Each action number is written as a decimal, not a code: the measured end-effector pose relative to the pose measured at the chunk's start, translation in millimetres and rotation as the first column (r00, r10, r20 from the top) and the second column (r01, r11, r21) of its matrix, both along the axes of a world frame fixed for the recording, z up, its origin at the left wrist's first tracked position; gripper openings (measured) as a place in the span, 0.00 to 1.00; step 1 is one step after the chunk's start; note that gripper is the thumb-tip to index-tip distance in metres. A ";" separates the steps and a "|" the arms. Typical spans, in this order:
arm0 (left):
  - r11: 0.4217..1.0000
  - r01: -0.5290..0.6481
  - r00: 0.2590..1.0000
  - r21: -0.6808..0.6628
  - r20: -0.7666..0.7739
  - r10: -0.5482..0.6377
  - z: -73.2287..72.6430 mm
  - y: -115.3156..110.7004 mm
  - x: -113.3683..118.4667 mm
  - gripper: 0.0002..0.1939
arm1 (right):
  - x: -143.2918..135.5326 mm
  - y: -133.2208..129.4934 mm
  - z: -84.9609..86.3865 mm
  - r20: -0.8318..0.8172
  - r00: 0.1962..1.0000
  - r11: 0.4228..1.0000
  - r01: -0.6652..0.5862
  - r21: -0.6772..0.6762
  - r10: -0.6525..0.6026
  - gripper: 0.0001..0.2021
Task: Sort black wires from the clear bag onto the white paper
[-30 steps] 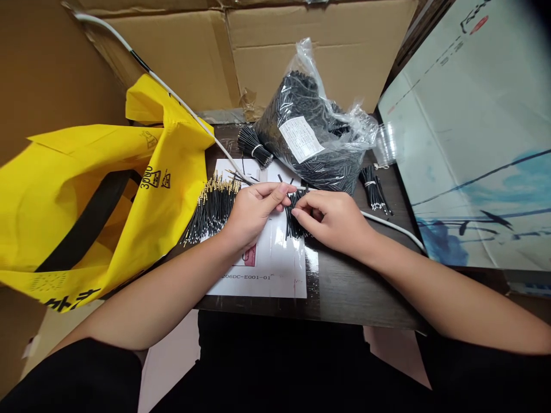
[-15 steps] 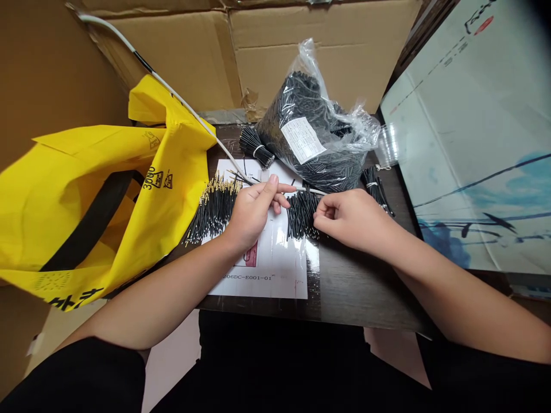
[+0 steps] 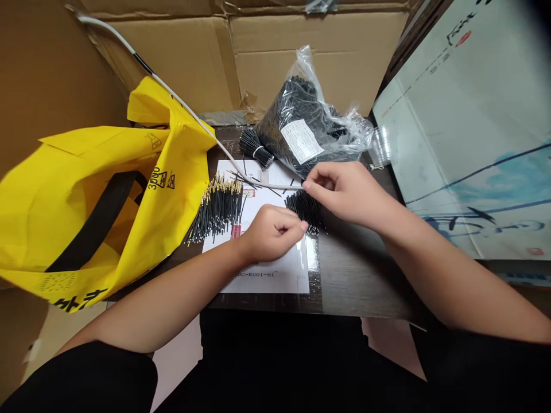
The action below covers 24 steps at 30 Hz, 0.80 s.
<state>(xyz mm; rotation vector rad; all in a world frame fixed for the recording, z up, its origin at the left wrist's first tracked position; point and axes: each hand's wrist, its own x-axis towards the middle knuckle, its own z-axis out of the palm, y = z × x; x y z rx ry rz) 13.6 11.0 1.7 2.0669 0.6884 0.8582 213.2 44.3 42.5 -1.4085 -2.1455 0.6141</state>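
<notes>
My right hand (image 3: 346, 189) is closed, its thumb and forefinger pinched at the visible end of a white cable (image 3: 275, 186). Below and to its left, my left hand (image 3: 275, 232) is closed with thumb and forefinger pressed together; whatever lies between them is too small to make out. Just beyond the left fingertips lies a pile of short black wires (image 3: 299, 205), partly covered by both hands. To the left, another pile of black wires with gold-coloured ends (image 3: 217, 206) spreads over the edge of a printed white sheet (image 3: 258, 282).
A clear plastic bag of black wires (image 3: 297, 103) stands behind the hands, with a tied wire bundle (image 3: 256, 147) beside it. A clear plastic cup (image 3: 381, 146) is at right. A yellow bag (image 3: 172, 172) flanks the left; cardboard (image 3: 318, 34) and a pale printed panel (image 3: 469, 132) enclose the table.
My left hand has moved down and right, its fingers curling closed. My right hand has risen slightly leftward onto the white cable, now covering the tied bundle at the right.
</notes>
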 end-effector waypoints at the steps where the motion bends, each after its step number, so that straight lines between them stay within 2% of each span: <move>1: 0.995 0.076 0.997 0.058 -0.022 -0.075 -0.5 -2.2 0.6 0.26 | -7.3 5.8 1.1 0.031 0.998 0.998 -0.050 0.030 0.049 0.06; 3: 0.964 0.197 0.980 0.178 -0.072 -0.187 -1.9 -6.4 1.6 0.24 | -27.2 18.7 1.4 0.125 0.979 0.981 -0.173 0.089 0.161 0.04; 6: 0.917 0.278 0.960 0.287 -0.127 -0.251 -4.6 -10.5 1.6 0.22 | -65.4 37.7 -1.9 0.308 0.905 0.919 -0.356 0.169 0.294 0.10; 8: 0.909 0.291 0.955 0.299 -0.143 -0.259 -5.8 -11.2 0.8 0.21 | -90.9 47.0 -5.5 0.430 0.814 0.837 -0.508 0.204 0.390 0.14; 10: 0.913 0.291 0.954 0.287 -0.155 -0.255 -6.5 -10.7 0.0 0.21 | -111.8 52.6 -9.6 0.547 0.711 0.763 -0.619 0.188 0.442 0.12; 13: 0.918 0.282 0.955 0.278 -0.171 -0.241 -7.3 -9.9 -0.4 0.21 | -129.8 55.9 -16.0 0.647 0.625 0.715 -0.678 0.172 0.438 0.10; 17: 0.915 0.253 0.966 0.314 -0.140 -0.219 -9.0 -10.8 0.0 0.21 | -133.5 56.3 -18.7 0.681 0.592 0.656 -0.724 0.214 0.432 0.09; 18: 0.915 0.247 0.968 0.320 -0.132 -0.216 -9.2 -11.1 0.0 0.21 | -132.8 56.2 -17.5 0.682 0.585 0.651 -0.730 0.208 0.439 0.09; 20: 0.917 0.243 0.969 0.315 -0.128 -0.213 -9.2 -11.5 -0.3 0.21 | -130.9 55.8 -13.1 0.664 0.599 0.681 -0.709 0.180 0.448 0.08; 22: 0.927 0.244 0.968 0.286 -0.133 -0.213 -8.3 -11.0 -0.8 0.21 | -127.8 54.6 -6.5 0.630 0.636 0.724 -0.670 0.164 0.446 0.09; 24: 0.941 0.248 0.966 0.230 -0.128 -0.224 -7.1 -9.6 -1.4 0.21 | -122.5 51.8 2.4 0.585 0.680 0.732 -0.650 0.203 0.441 0.10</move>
